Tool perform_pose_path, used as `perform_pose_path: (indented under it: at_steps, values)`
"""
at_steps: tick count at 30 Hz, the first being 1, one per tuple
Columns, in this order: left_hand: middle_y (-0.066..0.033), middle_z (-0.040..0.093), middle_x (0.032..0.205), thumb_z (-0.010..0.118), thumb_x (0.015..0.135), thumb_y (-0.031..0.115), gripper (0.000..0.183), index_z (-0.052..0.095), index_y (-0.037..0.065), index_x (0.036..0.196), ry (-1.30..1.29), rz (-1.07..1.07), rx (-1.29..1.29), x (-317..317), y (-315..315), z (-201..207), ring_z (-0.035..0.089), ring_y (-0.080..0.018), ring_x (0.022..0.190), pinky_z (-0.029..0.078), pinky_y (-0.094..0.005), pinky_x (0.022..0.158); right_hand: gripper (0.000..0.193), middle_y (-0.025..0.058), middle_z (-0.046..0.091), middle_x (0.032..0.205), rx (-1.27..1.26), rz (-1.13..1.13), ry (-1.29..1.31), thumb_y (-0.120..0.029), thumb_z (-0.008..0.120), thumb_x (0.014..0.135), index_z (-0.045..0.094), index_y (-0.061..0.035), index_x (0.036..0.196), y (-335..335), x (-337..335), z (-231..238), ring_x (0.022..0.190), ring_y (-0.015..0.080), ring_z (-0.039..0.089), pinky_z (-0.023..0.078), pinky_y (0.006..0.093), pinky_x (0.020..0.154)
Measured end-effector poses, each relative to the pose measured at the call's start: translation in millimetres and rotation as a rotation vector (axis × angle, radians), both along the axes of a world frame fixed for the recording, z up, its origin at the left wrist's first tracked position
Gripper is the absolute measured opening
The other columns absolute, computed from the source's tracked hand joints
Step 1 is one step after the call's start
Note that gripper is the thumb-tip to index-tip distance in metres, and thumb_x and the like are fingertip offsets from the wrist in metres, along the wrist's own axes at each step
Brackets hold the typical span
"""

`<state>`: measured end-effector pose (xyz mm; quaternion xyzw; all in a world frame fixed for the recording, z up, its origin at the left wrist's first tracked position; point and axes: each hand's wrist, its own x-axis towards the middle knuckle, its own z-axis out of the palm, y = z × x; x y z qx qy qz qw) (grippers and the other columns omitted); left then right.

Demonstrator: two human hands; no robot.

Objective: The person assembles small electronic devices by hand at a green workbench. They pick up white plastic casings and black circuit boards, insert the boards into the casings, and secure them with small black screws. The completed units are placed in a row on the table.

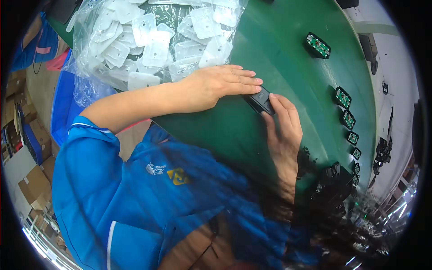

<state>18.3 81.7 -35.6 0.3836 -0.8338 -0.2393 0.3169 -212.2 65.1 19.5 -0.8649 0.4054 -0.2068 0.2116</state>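
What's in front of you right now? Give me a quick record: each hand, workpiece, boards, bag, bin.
left hand: fingers extended over the far end of a black case
right hand: thumb and fingers gripping its near right end
workpiece: black case, over the green table
boards: green circuit boards, lined up along the table's right side
bag: clear plastic bag with whitish plates, upper left
bin: blue bin, left

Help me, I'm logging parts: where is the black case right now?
The black case is slightly right of centre in the head view, between the left hand and the right hand, over the green table.
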Motion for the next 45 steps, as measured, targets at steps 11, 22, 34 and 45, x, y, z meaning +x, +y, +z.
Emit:
perform_pose_path:
  at_steps: [11, 22, 34, 45]
  values:
    - [-0.0129, 0.052, 0.133, 0.062, 0.078, 0.013, 0.050, 0.052, 0.001, 0.126, -0.309, -0.005, -0.279, -11.6, 1.2, 15.4, 0.050, -0.0264, 0.123, 0.043, -0.0388, 0.101, 0.040, 0.0153, 0.060, 0.109, -0.196, -0.093, 0.065, -0.001, 0.068, 0.076, 0.061, -0.0029, 0.115, 17.9, 1.1, -14.9, 0.095, 0.0301, 0.061, 0.052, 0.0364, 0.079]
    - [-0.0138, 0.059, 0.097, 0.066, 0.078, 0.021, 0.035, 0.057, 0.000, 0.105, -0.079, 0.148, -0.226, -40.6, -36.9, 5.6, 0.058, -0.0306, 0.090, 0.050, -0.0393, 0.076, 0.034, 0.0131, 0.056, 0.116, 0.166, -0.116, -0.386, -0.017, 0.063, 0.089, 0.057, -0.0045, 0.120, -24.2, -10.8, -17.6, 0.101, 0.0220, 0.057, 0.046, 0.0318, 0.086]
    - [-0.0134, 0.064, 0.072, 0.060, 0.091, 0.019, 0.023, 0.058, -0.002, 0.098, 0.276, 0.169, 0.279, -64.3, -96.6, 69.5, 0.064, -0.0184, 0.057, 0.051, -0.0314, 0.054, 0.051, 0.0131, 0.052, 0.122, 0.154, -0.243, -0.699, -0.032, 0.055, 0.096, 0.040, -0.0001, 0.133, -61.0, -11.5, 2.8, 0.102, 0.0193, 0.056, 0.044, 0.0292, 0.087]
    - [-0.0134, 0.065, 0.072, 0.058, 0.092, 0.024, 0.030, 0.060, -0.005, 0.093, 0.002, 0.314, 0.658, -74.5, -333.1, 45.2, 0.068, -0.0183, 0.060, 0.057, -0.0294, 0.053, 0.037, 0.0143, 0.058, 0.114, 0.180, -0.528, -0.760, -0.018, 0.052, 0.097, 0.047, 0.0024, 0.127, -28.6, -92.5, -1.5, 0.097, 0.0173, 0.060, 0.050, 0.0277, 0.080]
